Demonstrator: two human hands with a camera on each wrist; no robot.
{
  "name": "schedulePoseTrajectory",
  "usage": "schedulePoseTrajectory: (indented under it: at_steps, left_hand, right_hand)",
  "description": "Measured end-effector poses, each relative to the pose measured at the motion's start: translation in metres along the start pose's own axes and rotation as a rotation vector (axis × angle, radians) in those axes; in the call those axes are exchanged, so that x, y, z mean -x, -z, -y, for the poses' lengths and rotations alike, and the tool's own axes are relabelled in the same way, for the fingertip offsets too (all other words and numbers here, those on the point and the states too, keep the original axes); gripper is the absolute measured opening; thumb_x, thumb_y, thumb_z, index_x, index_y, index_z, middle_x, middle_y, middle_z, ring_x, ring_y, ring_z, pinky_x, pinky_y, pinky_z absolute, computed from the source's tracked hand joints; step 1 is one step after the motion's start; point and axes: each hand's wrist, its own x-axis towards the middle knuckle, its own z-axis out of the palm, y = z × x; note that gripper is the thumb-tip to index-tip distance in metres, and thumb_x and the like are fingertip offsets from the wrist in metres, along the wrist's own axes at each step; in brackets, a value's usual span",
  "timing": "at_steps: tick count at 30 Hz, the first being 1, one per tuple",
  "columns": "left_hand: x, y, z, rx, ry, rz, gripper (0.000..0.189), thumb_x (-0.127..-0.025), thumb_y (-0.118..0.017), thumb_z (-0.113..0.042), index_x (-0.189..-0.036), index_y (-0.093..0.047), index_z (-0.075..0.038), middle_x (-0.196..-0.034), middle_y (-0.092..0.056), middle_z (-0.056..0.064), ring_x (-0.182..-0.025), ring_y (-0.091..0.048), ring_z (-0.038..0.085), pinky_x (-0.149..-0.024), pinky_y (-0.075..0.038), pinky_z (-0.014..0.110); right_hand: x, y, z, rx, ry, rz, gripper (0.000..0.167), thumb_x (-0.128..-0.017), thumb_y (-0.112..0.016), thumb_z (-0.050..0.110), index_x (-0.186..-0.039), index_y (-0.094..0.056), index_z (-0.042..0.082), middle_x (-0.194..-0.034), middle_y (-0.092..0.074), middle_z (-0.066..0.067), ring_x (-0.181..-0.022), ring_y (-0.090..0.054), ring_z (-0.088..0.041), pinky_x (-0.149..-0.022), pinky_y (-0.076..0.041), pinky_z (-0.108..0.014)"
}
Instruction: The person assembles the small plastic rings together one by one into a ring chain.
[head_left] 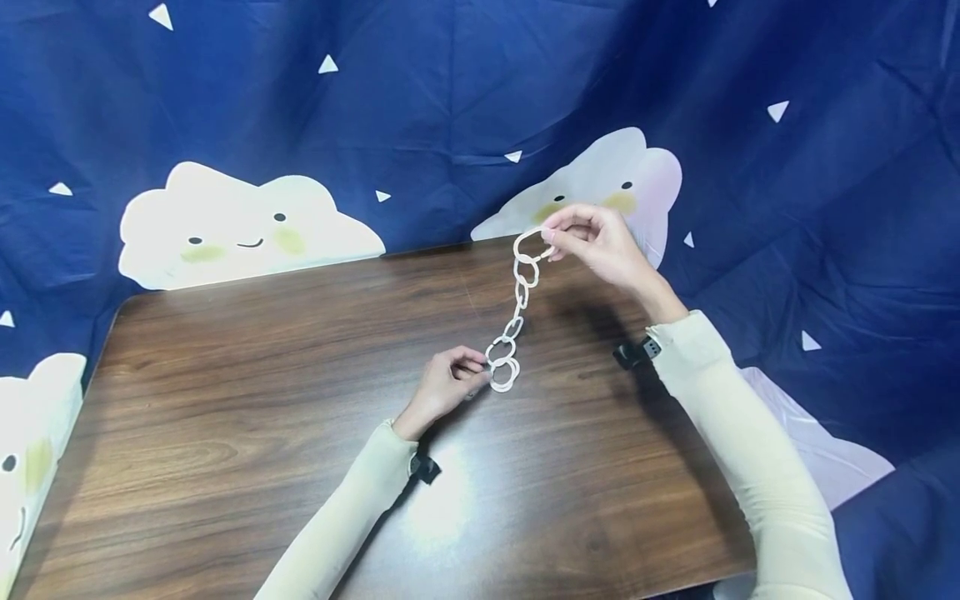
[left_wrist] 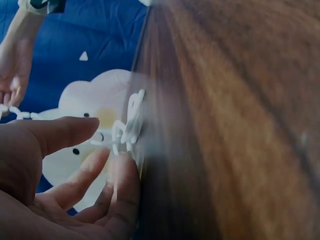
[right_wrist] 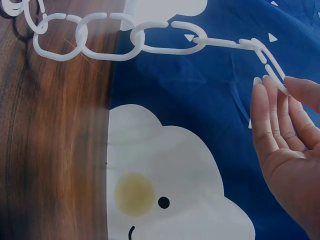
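A chain of white plastic links (head_left: 528, 259) hangs slantwise between the two hands, above the table. My right hand (head_left: 606, 242) pinches the uppermost link (right_wrist: 276, 82) between thumb and fingertips, higher than the left. Lower down, my left hand (head_left: 444, 383) is beside the bottom links (head_left: 513, 367), which bunch together near its fingertips. In the left wrist view, a gap shows between the left thumb (left_wrist: 80, 131) and the fingers, and the bunched links (left_wrist: 132, 122) lie just past the fingertips. Whether a fingertip touches them is hard to tell.
A brown wood-grain table (head_left: 247, 400) spreads below both hands. Behind it hangs a blue cloth (head_left: 420, 100) printed with white clouds and triangles. Each wrist wears a small black camera on a strap, the right one (head_left: 630, 353) close above the tabletop.
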Motion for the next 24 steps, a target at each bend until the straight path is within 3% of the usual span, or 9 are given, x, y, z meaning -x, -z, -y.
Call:
schedulePoseTrajectory:
  at_steps: [6,13,18,24]
  left_hand:
    - [0.001,-0.009,-0.003,-0.123,-0.052,0.044,0.023,-0.089,-0.080,-0.015,-0.109,-0.076,-0.004,-0.084,-0.075,0.010,-0.060,-0.057,0.002,-0.054,-0.045,0.014]
    - [-0.002,-0.017,-0.003,-0.209,-0.089,0.003,0.022,-0.086,-0.084,-0.016,-0.105,-0.078,-0.007,-0.086,-0.074,0.008,-0.062,-0.056,0.001,-0.057,-0.046,0.014]
    - [-0.002,-0.020,-0.003,-0.283,-0.110,-0.037,0.026,-0.081,-0.089,-0.019,-0.103,-0.079,-0.011,-0.089,-0.071,0.006,-0.066,-0.055,0.004,-0.064,-0.046,0.017]
    - [-0.003,-0.024,-0.006,-0.222,-0.141,-0.031,0.028,-0.081,-0.088,-0.013,-0.106,-0.078,-0.008,-0.096,-0.075,0.010,-0.070,-0.062,0.007,-0.065,-0.050,0.015]
  right_hand:
    - [0.002,-0.001,-0.002,-0.023,-0.012,0.021,0.009,-0.097,-0.070,0.000,-0.105,-0.072,-0.002,-0.091,-0.076,0.002,-0.072,-0.072,-0.012,-0.072,-0.065,-0.024]
    - [0.004,-0.003,-0.001,0.011,-0.030,0.010,0.011,-0.097,-0.071,0.002,-0.107,-0.071,-0.003,-0.094,-0.076,-0.006,-0.073,-0.072,-0.010,-0.074,-0.066,-0.026]
    - [0.004,-0.002,-0.001,0.012,-0.039,0.005,0.010,-0.097,-0.071,0.004,-0.106,-0.072,0.000,-0.093,-0.076,0.002,-0.074,-0.072,-0.010,-0.074,-0.066,-0.026]
    - [0.005,-0.002,-0.002,0.013,-0.044,0.002,0.010,-0.097,-0.072,0.005,-0.106,-0.072,0.000,-0.093,-0.076,0.005,-0.074,-0.072,-0.010,-0.074,-0.065,-0.025]
